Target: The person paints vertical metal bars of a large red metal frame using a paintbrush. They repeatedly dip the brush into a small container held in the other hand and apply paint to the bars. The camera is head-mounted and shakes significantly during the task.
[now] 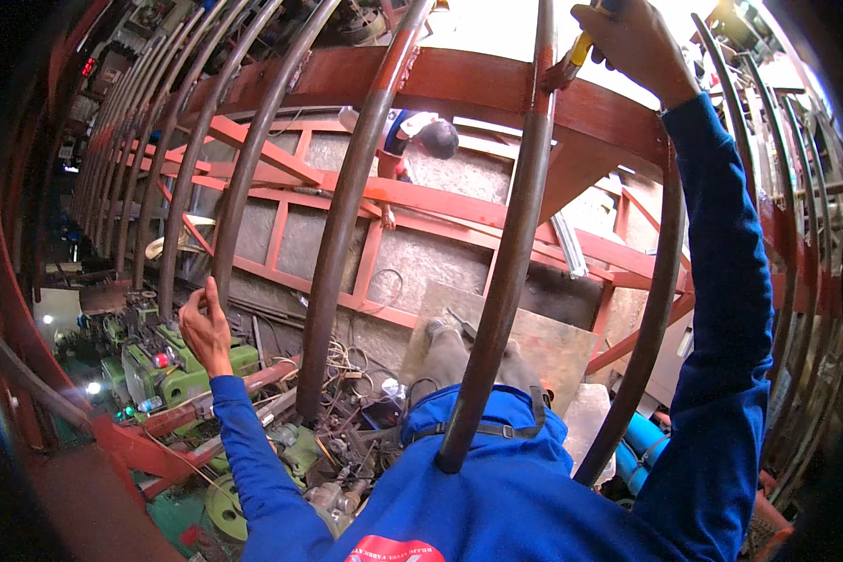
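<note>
My right hand (632, 42) is raised at the upper right, closed round a paintbrush with a yellow handle (581, 47). The brush's bristles (559, 75) touch an upright brown metal pipe (526, 187) where it meets a red-painted beam (459, 80). Lower on the left, my left hand (206, 330) is closed on the lower part of another brown pipe (244, 173), its thumb pointing up. The pipe's lower end is hidden behind that hand.
Several more pipes stand in a row to the left and right. Beyond the beam, another person (436, 140) bends over red metal framing (440, 201). Green machinery (192, 370) and tangled cables (347, 361) lie at lower left. Blue cylinders (642, 440) lie at lower right.
</note>
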Tool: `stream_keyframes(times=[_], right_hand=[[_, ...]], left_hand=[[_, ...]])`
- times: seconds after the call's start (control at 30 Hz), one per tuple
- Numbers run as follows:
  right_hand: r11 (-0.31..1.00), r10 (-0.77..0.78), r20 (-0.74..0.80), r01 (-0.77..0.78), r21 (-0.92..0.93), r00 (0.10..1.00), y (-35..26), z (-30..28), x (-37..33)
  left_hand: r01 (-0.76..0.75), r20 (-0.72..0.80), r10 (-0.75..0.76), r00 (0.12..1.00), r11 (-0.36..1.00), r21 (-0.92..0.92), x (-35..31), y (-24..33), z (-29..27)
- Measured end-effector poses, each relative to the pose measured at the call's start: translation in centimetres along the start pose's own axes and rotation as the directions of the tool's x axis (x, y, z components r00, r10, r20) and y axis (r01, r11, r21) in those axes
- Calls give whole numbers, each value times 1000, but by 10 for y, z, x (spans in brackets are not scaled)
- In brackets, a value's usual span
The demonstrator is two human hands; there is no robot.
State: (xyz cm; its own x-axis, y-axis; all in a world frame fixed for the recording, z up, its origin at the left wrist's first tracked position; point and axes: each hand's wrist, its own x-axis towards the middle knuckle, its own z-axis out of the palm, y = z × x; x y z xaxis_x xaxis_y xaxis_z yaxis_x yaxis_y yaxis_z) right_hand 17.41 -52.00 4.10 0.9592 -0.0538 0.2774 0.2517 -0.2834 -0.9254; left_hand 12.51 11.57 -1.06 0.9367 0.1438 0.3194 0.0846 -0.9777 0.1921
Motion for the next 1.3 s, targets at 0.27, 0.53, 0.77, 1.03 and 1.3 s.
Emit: stream_keyframes(times=[0.27, 0.53, 0.77, 1.03, 1.3], right_hand=[[997, -3, -62, -2, -79, 998, -3, -13, -16], [961, -72, -133, 34, -273, 989, -30, -9, -8], [805, -28, -12, 16, -594, 1000, -66, 54, 21], [545, -192, 141, 225, -808, 971, -1, 52, 92], [576, 17, 50, 31, -817, 999, -17, 50, 82]], left_hand=[[-44, -31, 43, 999, 999, -19, 0, 6, 0], [-52, -42, 53, 998, 999, 4, -3, 6, -4], [-71, -55, 72, 996, 997, 34, -3, -2, -1], [-57, -41, 58, 997, 998, 13, 1, -2, 0], [-55, -15, 55, 998, 998, 13, 3, -13, 10]])
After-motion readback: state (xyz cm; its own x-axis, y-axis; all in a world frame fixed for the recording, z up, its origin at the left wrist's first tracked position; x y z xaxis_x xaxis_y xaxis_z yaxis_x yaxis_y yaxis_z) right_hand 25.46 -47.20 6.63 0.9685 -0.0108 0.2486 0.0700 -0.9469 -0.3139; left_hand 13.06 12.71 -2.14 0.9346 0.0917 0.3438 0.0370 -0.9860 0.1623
